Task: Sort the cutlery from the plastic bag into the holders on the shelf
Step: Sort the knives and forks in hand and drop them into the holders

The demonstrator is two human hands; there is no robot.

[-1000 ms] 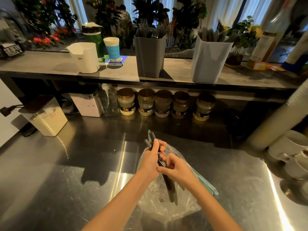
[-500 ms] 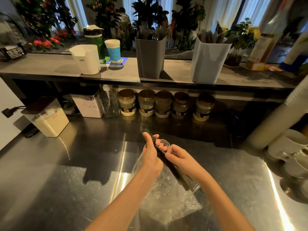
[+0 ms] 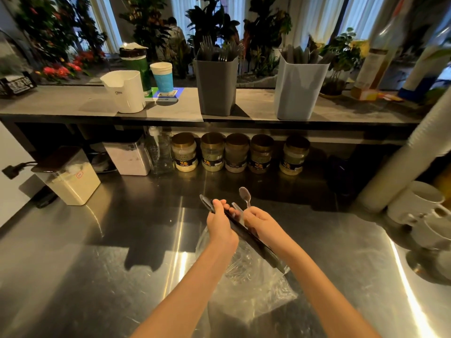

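- A person's left hand point(image 3: 220, 226) grips a bundle of dark cutlery point(image 3: 256, 242) above a clear plastic bag point(image 3: 258, 293) lying on the steel counter point(image 3: 109, 264). How many pieces are in the bundle cannot be told.
- The right hand point(image 3: 263, 223), just beside it, curls round the handle of a small spoon point(image 3: 244, 194). The bowl points up and the handle is hidden in the fist.
- The forearms cover part of the bag, and what it holds is a blur of glare.
- On the shelf point(image 3: 73, 103), fork tines rise from a dark grey holder point(image 3: 216, 89). The dark pieces in the pale grey holder point(image 3: 299, 93) are too dim to name.
- A white jug point(image 3: 125, 91) bears small grey lettering, too small to read.
- Five jars point(image 3: 212, 152) under the shelf carry black-and-yellow labels, and a lidded tub point(image 3: 70, 176) has a red-marked sticker. Neither is legible.
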